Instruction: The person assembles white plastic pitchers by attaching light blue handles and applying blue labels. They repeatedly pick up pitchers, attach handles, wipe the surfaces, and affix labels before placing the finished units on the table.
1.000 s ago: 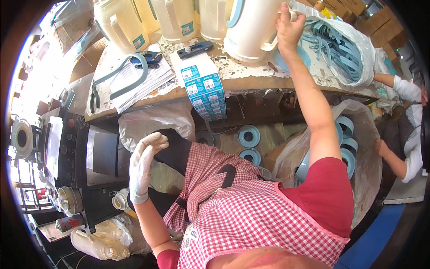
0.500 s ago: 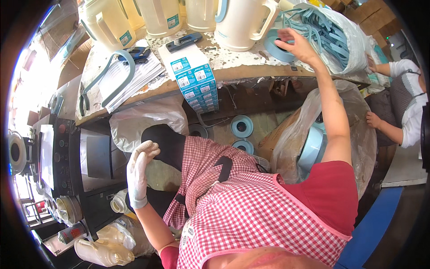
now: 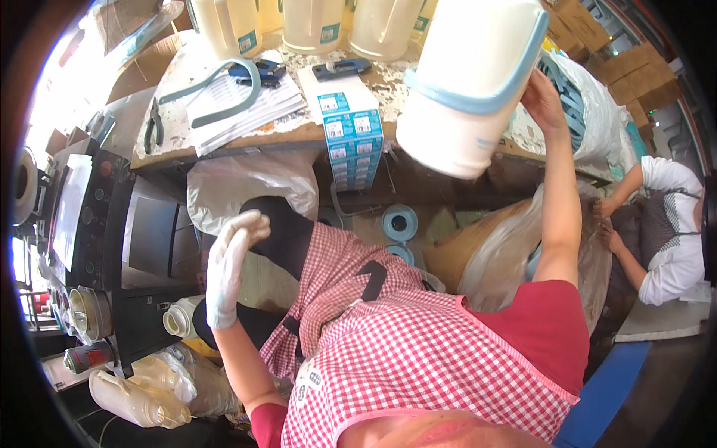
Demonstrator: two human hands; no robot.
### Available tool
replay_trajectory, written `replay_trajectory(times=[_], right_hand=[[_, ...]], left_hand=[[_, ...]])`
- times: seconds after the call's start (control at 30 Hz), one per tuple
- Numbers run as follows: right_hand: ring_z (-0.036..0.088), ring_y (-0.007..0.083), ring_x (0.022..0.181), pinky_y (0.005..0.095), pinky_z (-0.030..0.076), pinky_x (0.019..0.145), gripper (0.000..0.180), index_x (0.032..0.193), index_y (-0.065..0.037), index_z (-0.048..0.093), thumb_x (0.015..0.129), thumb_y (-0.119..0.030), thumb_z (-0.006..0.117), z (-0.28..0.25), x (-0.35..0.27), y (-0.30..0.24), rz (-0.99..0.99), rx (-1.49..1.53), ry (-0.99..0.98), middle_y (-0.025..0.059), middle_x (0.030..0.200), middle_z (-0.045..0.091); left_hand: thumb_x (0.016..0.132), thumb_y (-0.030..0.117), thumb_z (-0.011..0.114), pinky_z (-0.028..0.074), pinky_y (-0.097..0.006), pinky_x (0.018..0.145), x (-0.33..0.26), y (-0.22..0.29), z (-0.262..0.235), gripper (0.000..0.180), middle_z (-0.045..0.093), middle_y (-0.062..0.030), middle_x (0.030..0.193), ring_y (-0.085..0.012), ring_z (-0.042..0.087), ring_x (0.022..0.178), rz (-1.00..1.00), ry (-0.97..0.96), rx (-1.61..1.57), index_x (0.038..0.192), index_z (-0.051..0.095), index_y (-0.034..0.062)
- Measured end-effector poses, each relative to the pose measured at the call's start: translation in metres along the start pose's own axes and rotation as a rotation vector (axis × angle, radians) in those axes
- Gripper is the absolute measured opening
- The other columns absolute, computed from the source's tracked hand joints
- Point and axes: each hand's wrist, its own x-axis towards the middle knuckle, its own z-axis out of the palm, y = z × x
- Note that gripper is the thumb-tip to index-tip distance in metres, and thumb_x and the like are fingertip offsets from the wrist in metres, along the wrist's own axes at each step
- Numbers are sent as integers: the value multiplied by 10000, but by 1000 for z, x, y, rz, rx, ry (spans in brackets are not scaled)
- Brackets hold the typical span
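My right hand (image 3: 544,104), bare, is raised at the right side of a large white jug (image 3: 467,71), its arm reaching up over the bench. The grip is closed against the jug's right flank; the fingertips pass out of sight behind the body, so I cannot tell exactly what part they clasp. The jug thus lies directly to the left of my palm, touching it. It is tilted and held clear of the bench (image 3: 175,134), its base in front of the worn bench edge and pointing down toward me. A light blue band (image 3: 478,101) crosses the jug and runs up its right side beside my fingers.

My left hand (image 3: 234,261), in a whitish glove, is well apart from the jug at the lower left, fingers loosely bent, holding nothing.

On the bench, to the left of the jug, lie a hanging sheet of blue-and-white labels (image 3: 352,145), papers (image 3: 280,112) under a curved blue strip (image 3: 224,113), and pliers (image 3: 154,127). Pale jugs (image 3: 312,26) stand behind. To the right of my grip is a white sack (image 3: 597,119) of blue strips.
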Motion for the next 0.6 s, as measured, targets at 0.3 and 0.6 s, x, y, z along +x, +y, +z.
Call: replay_trajectory(times=[0.3, 0.6], right_hand=[[705, 161, 1044, 338, 591, 849, 325, 1293, -51, 639, 1073, -290, 633, 221, -4, 55, 265, 43, -601, 82, 1266, 691], [751, 191, 1008, 347, 592, 860, 496, 1270, 43, 631, 1038, -393, 676, 358, -64, 128, 148, -125, -873, 143, 1109, 764]], left_hand=[[1043, 670, 429, 224, -503, 1306, 52, 30, -14, 924, 355, -264, 1652, -353, 364, 1541, 351, 37, -267, 1639, 253, -14], [1124, 489, 382, 416, -454, 1194, 1, 40, -59, 625, 561, -165, 1486, -282, 534, 1386, 283, 447, 90, 1523, 484, 19]])
